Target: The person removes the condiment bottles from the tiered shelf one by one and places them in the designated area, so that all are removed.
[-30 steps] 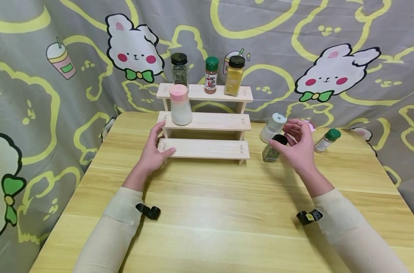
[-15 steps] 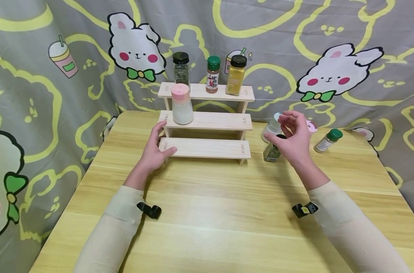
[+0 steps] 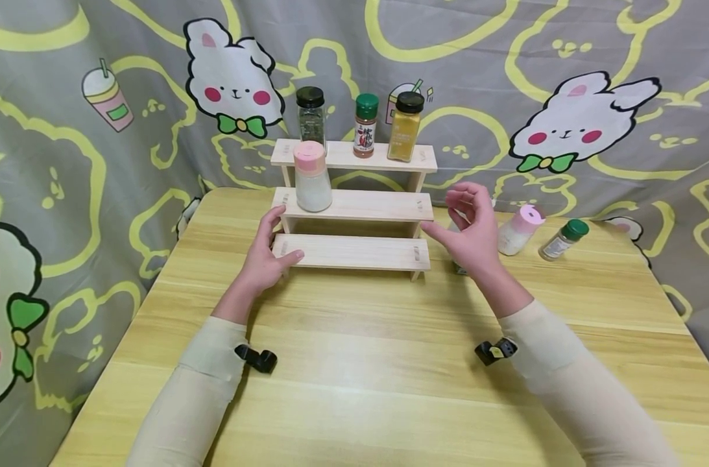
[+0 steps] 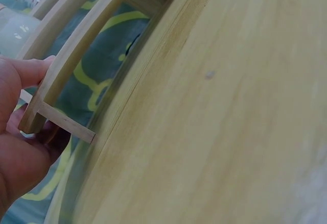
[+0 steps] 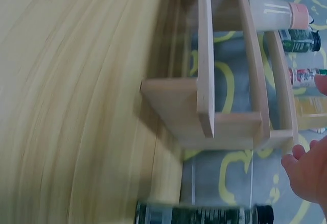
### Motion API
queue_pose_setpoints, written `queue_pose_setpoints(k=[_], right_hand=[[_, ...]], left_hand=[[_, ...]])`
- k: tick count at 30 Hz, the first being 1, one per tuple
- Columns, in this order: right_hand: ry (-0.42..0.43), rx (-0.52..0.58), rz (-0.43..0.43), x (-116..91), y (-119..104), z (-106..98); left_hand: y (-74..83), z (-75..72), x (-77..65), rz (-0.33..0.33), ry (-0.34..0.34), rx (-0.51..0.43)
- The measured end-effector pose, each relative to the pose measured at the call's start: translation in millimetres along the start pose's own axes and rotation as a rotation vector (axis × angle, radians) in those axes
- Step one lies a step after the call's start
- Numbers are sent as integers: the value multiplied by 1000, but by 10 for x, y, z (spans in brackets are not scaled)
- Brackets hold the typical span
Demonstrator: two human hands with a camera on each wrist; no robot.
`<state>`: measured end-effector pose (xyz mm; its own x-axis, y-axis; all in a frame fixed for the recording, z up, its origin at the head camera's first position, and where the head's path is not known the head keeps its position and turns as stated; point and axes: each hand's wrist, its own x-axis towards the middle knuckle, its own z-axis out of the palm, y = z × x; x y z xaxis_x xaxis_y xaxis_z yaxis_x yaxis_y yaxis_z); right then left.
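The three-step wooden rack (image 3: 354,251) stands at the middle back of the table. My left hand (image 3: 263,259) grips the left end of its lowest step, thumb on top; in the left wrist view the fingers (image 4: 53,134) curl beneath the board. My right hand (image 3: 471,227) is raised by the rack's right end, fingers loosely bent, holding nothing. Behind it, mostly hidden in the head view, stands a dark-capped jar of green seasoning (image 5: 199,215). A pink-capped shaker of white grains (image 3: 313,185) sits at the left of the middle step.
On the top step stand a dark-capped herb jar (image 3: 312,123), a green-capped red spice bottle (image 3: 365,133) and a yellow spice jar (image 3: 404,133). Right of my right hand are a pink-capped shaker (image 3: 514,237) and a green-capped bottle (image 3: 558,246). A patterned curtain (image 3: 477,65) hangs behind.
My right hand has moved left from above the dark-capped jar to the rack's right end, bringing the pink-capped shaker at right into view. The left hand keeps its grip on the rack.
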<state>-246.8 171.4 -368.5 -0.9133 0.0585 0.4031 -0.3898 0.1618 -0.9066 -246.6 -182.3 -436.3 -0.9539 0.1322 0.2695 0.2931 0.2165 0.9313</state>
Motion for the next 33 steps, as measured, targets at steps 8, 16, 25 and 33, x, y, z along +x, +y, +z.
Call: queue_pose_setpoints(k=[8,16,25,33], right_hand=[[-20,96,-15,100,195,237],[-30,149,-2,160,167,515],[-55,185,40,220,96,806],[-102,154,72,209,-185,1007]], left_hand=[[-4,9,-5,8,0,-1],[-6,16,-1,0,-4,6],[-30,22,11,4,-2,8],[-13,3,22,-7,4,12]])
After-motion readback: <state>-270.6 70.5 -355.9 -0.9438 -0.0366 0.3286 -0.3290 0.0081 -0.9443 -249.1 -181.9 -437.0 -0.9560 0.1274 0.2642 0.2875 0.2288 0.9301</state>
